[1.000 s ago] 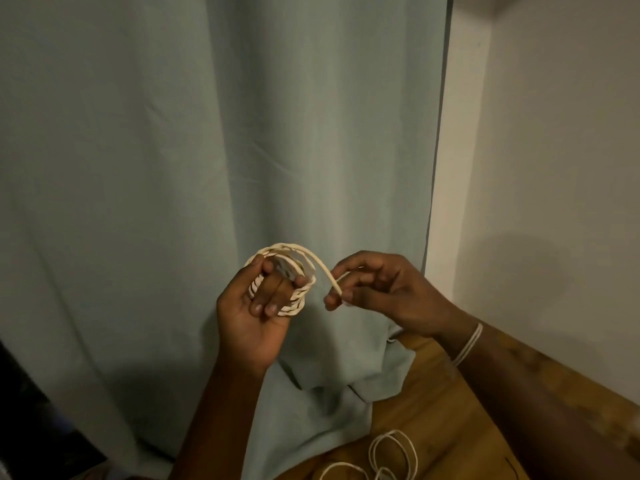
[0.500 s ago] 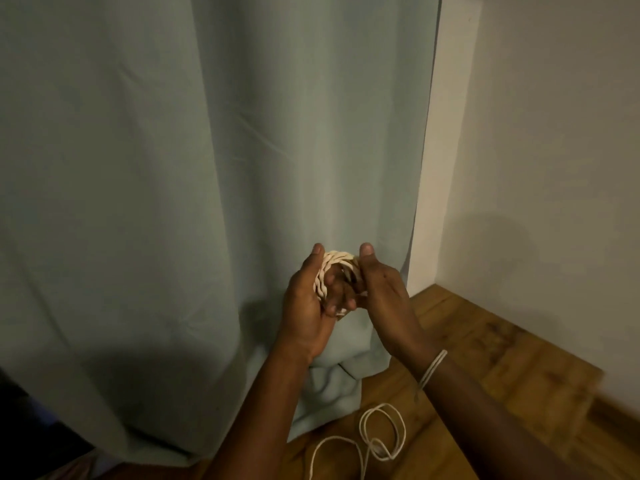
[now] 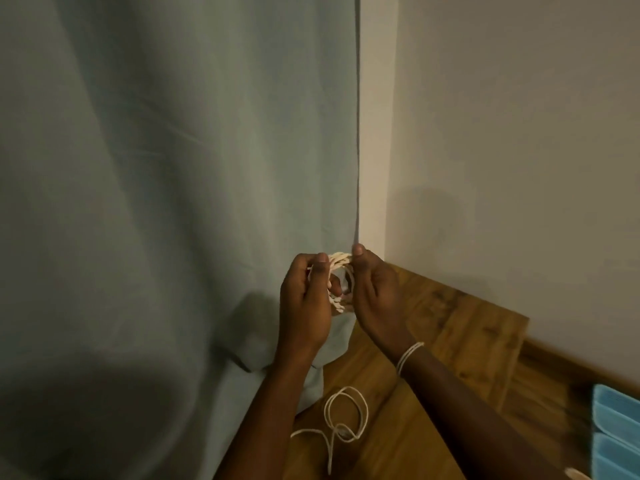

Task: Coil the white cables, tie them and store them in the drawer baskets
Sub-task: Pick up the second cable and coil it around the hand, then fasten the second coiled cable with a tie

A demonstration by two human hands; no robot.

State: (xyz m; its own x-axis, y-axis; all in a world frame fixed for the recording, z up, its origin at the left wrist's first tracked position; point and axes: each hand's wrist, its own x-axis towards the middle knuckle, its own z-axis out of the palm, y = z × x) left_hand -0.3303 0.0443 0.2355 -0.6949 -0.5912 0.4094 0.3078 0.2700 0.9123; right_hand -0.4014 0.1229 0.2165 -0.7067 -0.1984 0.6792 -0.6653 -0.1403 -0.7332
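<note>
Your left hand [image 3: 304, 303] & right hand [image 3: 375, 292] both grip the small coiled white cable [image 3: 341, 268] held up w/ thumbs on top. At 6 o'clock, a loose white cable loop [image 3: 346, 419] lies on the brown wooden surface [image 3: 467, 327]; blue drawer baskets [image 3: 616, 431] at 4 o'clock.

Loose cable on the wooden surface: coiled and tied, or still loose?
Loose. The cable lies in open loops with an end trailing, no tie visible; both hands work another coil.

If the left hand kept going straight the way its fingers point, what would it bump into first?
The left hand curls toward the right hand, round the coiled white cable between them. It would probably meet that coil first, then the other hand, though depth is unclear.
</note>
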